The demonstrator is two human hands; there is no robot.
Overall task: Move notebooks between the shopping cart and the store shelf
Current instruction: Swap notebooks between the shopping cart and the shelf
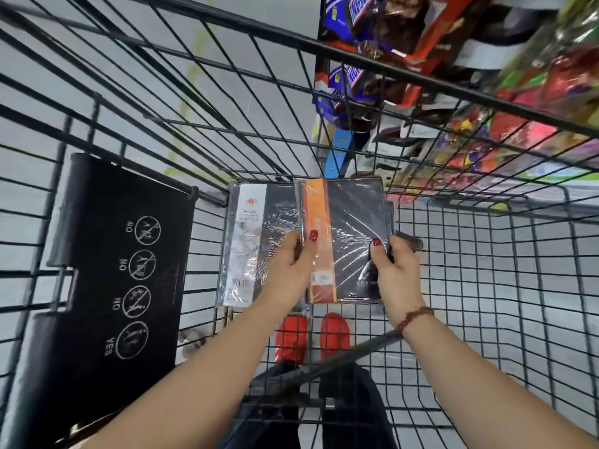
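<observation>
A dark notebook with an orange band [348, 234], wrapped in clear plastic, is held inside the wire shopping cart [486, 270]. My left hand [291, 267] grips its left edge with the thumb on the orange band. My right hand [395, 267] grips its right edge, thumb on the cover. Just to the left lies a second notebook with a white band [249, 241], flat on the cart's floor and partly under my left hand. More notebook edges show beneath the held one.
A black child-seat flap with NO and YES pictograms [110, 270] stands at the cart's left. The store shelf at upper right holds candy packs [372, 34] and colourful packets [518, 118]. Red shoes [311, 338] show through the cart's floor.
</observation>
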